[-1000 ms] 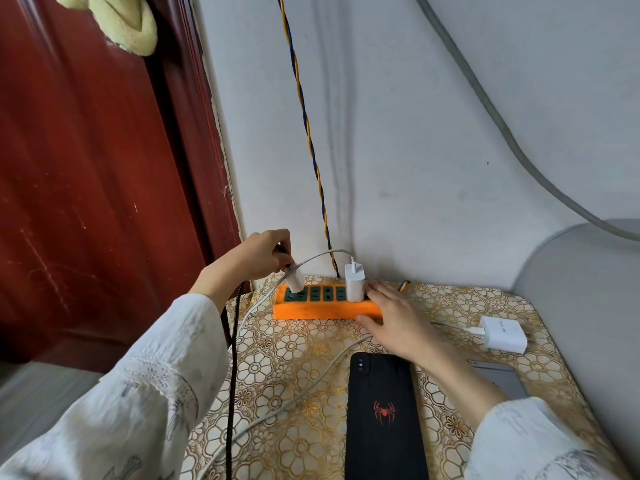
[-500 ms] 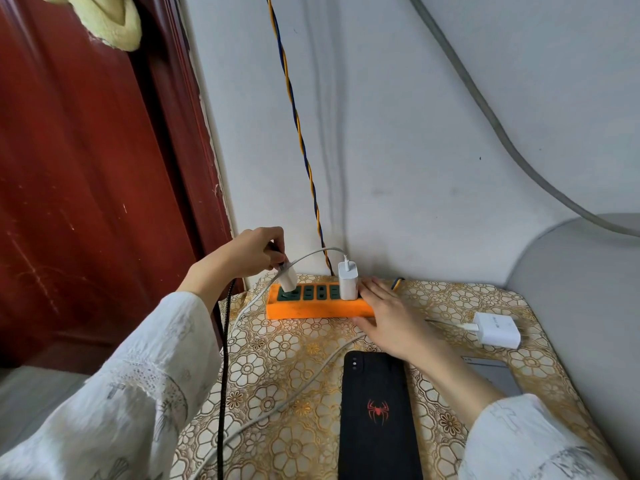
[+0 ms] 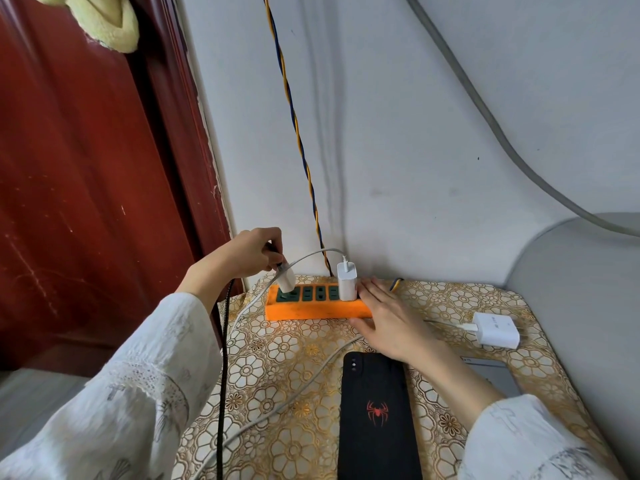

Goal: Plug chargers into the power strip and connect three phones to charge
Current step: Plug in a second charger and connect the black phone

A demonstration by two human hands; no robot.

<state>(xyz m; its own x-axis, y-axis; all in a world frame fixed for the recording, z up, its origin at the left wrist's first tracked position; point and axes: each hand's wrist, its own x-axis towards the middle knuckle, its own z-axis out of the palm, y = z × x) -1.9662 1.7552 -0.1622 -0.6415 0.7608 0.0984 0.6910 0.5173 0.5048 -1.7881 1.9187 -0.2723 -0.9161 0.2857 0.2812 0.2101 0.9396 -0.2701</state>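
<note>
**A charger tilted at the end socket of the orange power strip**

The left hand (image 3: 247, 252) grips a small white charger (image 3: 286, 280), its fingers curled round the top of it where a black cable (image 3: 223, 358) leaves and hangs down past the sleeve. The charger is tilted, its lower end at the leftmost socket of the power strip (image 3: 317, 308); whether the prongs are seated I cannot tell from here.

The right hand (image 3: 391, 322) lies flat with straight, relaxed fingers pressing on the right end of the strip, holding nothing. Just beside those fingertips a second white charger (image 3: 346, 283) stands upright in a socket, a white cable (image 3: 313, 254) arching from its top towards the left and running down across the tablecloth (image 3: 277, 348).

The strip sits at the back of the small table, near the wall, with a twisted blue-and-yellow wire (image 3: 294, 119) running up the wall behind it. A third white charger (image 3: 496, 330) lies on its side to the right, unplugged, well apart from the strip. A black phone with a red spider on it (image 3: 377, 414) lies face down in front, just beneath the right wrist. A grey phone (image 3: 495, 375) is partly hidden under the right forearm.
</note>
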